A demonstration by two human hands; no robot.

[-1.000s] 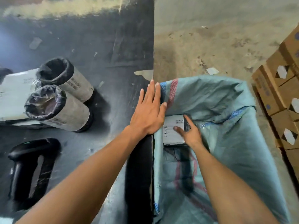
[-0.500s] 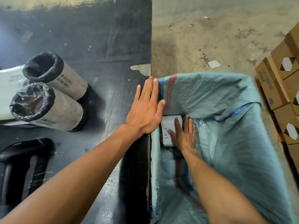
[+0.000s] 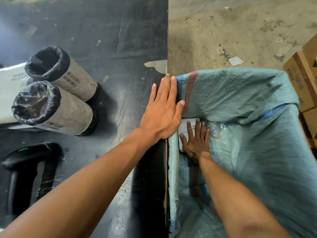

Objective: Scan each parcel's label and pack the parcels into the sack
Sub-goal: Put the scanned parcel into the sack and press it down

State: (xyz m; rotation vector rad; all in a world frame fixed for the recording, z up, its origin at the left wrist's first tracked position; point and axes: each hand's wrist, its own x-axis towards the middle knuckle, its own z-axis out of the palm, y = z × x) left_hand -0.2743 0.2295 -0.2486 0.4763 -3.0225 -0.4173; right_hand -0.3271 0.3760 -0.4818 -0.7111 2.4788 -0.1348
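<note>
floor: bare concrete floor (image 3: 240, 31) lies to the right of a dark, scuffed desk (image 3: 111, 40); stacked cardboard boxes (image 3: 305, 79) stand at the right edge of view.
sack: green woven sack (image 3: 248, 103) hangs open against the desk edge, its mouth spread wide.
left hand: left hand (image 3: 163, 114) lies flat on the desk corner, fingers (image 3: 167, 90) straight and close together, holding nothing; it pins the sack rim against the desk edge.
right hand: right hand (image 3: 196, 141) is down inside the sack, palm flat on the white parcel (image 3: 184, 127).
change: a second ago the right hand gripped the parcel from its side; now the fingers (image 3: 198, 127) are extended and spread over its top, so the grip has turned into a press.
parcel position: inside the sack, against the wall nearest the desk, label face up and partly covered by the hand.
meaning: judged from this, the parcel is placed and is being seated; this pack step looks almost complete.
remaining parcels: two grey cylindrical parcels (image 3: 65, 93) with black wrapped ends lie side by side on the desk, barcodes visible, beside a flat white parcel (image 3: 10, 86).
scanner: black handheld scanner (image 3: 22, 162) rests on the desk, well apart from both hands.
next: withdraw the right hand, then scan the next cylinder.
</note>
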